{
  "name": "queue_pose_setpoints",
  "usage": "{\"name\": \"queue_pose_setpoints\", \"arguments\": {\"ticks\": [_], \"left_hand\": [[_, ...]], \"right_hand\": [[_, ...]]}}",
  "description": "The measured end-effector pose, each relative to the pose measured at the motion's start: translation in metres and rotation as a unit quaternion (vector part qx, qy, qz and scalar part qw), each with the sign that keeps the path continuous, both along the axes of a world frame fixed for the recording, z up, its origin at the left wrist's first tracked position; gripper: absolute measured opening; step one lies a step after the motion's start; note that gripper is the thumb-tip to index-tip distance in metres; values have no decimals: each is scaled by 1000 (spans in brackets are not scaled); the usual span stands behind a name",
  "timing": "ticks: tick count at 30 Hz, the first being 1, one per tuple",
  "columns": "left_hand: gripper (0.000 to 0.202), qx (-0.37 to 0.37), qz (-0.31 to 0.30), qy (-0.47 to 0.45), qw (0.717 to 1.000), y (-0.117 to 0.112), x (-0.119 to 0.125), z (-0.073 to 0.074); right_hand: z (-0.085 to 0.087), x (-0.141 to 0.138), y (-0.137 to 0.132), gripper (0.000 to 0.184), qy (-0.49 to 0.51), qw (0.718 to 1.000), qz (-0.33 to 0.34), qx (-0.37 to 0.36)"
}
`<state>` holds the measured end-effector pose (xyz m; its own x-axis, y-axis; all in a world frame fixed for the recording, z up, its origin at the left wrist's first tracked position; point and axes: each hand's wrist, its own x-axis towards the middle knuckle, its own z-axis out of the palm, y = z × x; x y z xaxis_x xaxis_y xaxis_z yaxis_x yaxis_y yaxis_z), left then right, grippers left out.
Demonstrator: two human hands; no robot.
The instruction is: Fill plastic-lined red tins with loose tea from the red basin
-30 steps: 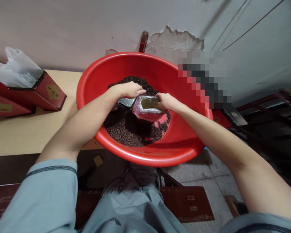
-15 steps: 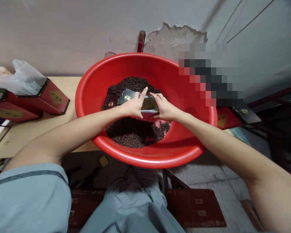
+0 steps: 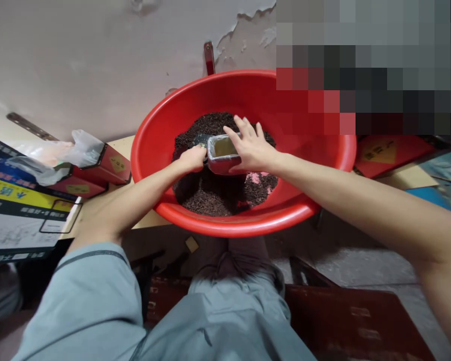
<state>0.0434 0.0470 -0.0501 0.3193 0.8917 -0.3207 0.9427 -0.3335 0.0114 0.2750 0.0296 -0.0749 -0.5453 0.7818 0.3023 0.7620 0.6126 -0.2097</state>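
Splayed right hand (image 3: 250,149) braces a boxy foil pouch (image 3: 222,148); left hand (image 3: 191,158) seems curled shut over crumbly leaves (image 3: 218,195).

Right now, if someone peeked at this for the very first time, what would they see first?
The big red basin in the middle, with a heap of dark crumbly leaves inside. On the heap sits a small open pouch, the left hand curled at its left side, the right hand spread flat against its right. Red boxes lie off to the left.
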Motion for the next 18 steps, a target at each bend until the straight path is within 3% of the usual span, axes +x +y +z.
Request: {"name": "queue_pose_setpoints", "arguments": {"ticks": [3,4,6,8,10,12,13,15,18], "left_hand": [[55,-120,-26,42,992,-1,-13,24],[59,-155,-54,41,986,-4,-18,26],[86,-180,-112,50,976,-13,-26,21],[124,-184,-130,78,971,-25,-30,9],[152,-219,-113,114,962,-34,-31,-3],[166,-264,-94,146,949,-39,-31,-13],[169,-281,-89,159,942,-40,-30,-15],[175,-295,-82,175,936,-39,-29,-19],[174,-277,-88,162,943,-35,-26,-21]], "right_hand": [[27,-10,-24,61,40,994,91,37],[33,-16,-34,45,33,991,130,14],[34,-31,-53,34,-8,980,187,-68],[19,-47,-65,42,-57,964,208,-156],[-5,-63,-69,80,-125,946,208,-214],[-30,-76,-66,111,-184,925,207,-258],[-40,-81,-63,119,-201,917,209,-272],[-55,-89,-58,120,-209,910,218,-284],[-64,-93,-56,111,-180,915,228,-279]]}}
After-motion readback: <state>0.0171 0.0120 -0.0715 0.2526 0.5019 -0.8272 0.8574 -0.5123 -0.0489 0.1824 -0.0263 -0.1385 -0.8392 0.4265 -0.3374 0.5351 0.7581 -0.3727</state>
